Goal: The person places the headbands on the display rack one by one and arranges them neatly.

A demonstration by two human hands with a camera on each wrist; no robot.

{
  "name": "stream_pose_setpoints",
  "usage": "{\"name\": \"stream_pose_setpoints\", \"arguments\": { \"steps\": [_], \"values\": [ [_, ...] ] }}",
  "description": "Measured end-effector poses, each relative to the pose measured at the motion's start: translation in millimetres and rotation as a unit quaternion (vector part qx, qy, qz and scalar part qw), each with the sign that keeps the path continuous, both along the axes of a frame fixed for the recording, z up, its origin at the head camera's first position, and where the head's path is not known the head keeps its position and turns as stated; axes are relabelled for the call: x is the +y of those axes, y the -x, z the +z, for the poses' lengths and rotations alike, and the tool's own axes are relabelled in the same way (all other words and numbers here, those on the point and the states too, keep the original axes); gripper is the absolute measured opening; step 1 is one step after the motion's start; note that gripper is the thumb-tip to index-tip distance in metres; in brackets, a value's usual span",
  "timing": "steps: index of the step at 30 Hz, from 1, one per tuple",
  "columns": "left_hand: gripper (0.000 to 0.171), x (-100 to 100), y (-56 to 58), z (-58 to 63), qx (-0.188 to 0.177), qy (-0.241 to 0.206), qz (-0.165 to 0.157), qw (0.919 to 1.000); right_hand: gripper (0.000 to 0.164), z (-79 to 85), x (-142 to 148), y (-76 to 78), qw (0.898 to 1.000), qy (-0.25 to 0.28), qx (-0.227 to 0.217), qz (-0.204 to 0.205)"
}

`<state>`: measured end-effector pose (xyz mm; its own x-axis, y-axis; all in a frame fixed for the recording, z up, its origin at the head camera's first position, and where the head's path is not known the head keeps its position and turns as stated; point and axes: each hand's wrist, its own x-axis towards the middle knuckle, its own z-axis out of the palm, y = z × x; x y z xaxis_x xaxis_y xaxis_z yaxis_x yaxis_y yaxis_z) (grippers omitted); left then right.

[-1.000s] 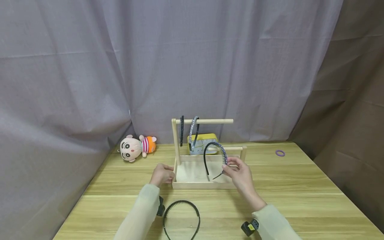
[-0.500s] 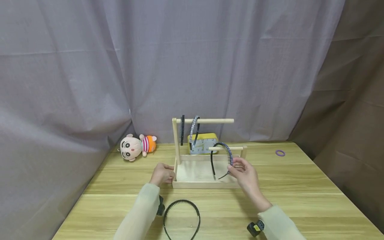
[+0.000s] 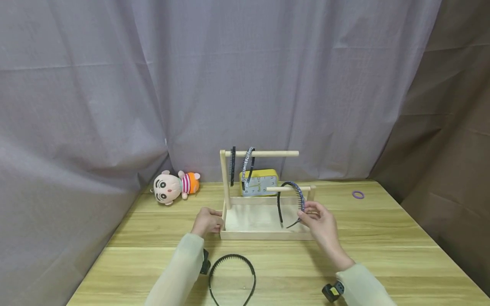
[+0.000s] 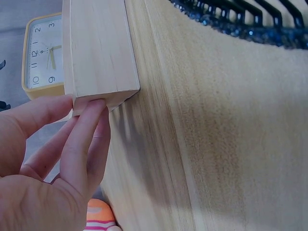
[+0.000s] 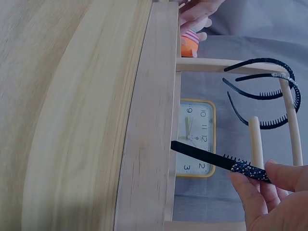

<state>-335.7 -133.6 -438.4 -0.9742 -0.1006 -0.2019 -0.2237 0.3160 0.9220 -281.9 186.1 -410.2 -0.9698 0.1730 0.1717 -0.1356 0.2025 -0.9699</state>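
My right hand point(image 3: 321, 224) pinches a black headband with blue glitter and teeth point(image 3: 301, 197) by its right side. Its arch is at the lower bar point(image 3: 272, 189) of a wooden stand point(image 3: 264, 235), and the bar's free end sticks out to the left of it. In the right wrist view, thumb and fingers meet on the glittered part point(image 5: 246, 170). At the tray's left end, my left hand point(image 3: 206, 222) grips the end wall, thumb on one side and fingers on the other. A black headband point(image 3: 232, 168) and a silver glitter headband point(image 3: 246, 165) hang from the upper bar point(image 3: 277, 154).
Another black toothed headband point(image 3: 232, 256) lies on the table in front of the stand. A yellow clock point(image 3: 258, 173) stands behind the tray. The plush doll point(image 3: 168, 188) lies at the back left, and a purple ring point(image 3: 357, 194) at the back right. Grey curtains border the table.
My right hand has moved to the right with the blue glitter headband, further along the lower bar from its free end. My left hand has stayed on the tray's end wall.
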Motion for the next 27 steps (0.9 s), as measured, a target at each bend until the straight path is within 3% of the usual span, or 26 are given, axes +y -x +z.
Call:
{"name": "stream_pose_setpoints", "arguments": {
  "steps": [14, 27],
  "values": [
    [0.039, -1.7, -0.5, -0.7, 0.005, -0.003, 0.0, 1.0, 0.034, -8.4, 9.9, 1.5, 0.998, -0.049, 0.013, -0.023],
    [0.039, -0.2, -1.4, 0.0, 0.011, -0.006, -0.004, 0.9999, 0.028, -12.1, 14.0, 3.7, 0.993, -0.086, 0.038, -0.073]
  ]
}}
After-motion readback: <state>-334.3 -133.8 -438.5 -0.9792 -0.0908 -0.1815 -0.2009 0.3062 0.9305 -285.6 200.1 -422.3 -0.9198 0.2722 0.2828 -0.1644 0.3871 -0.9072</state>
